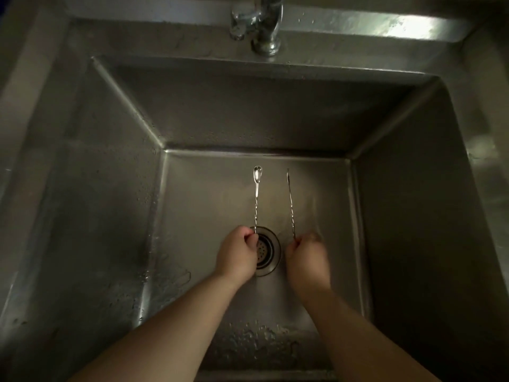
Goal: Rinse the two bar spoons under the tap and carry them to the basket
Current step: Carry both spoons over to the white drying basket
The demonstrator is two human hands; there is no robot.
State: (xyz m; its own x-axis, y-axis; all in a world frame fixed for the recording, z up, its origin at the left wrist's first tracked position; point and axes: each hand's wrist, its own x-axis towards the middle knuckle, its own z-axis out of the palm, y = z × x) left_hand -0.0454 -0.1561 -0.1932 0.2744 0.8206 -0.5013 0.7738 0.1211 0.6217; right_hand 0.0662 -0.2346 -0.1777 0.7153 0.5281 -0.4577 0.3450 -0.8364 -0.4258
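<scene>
Two thin metal bar spoons with twisted stems point away from me inside a deep steel sink (118, 188). My left hand (238, 253) is shut on the near end of the left bar spoon (256, 194), whose bowl faces up. My right hand (307, 260) is shut on the near end of the right bar spoon (290, 205), which shows edge-on. Both hands hover low over the sink floor, on either side of the drain (268, 252). The chrome tap (261, 23) stands at the back rim; I see no stream of water from it. No basket is in view.
The sink walls are steep on all sides and carry water drops. Its floor looks wet, with ripples of water near the right spoon. A steel ledge (385, 26) runs behind the tap.
</scene>
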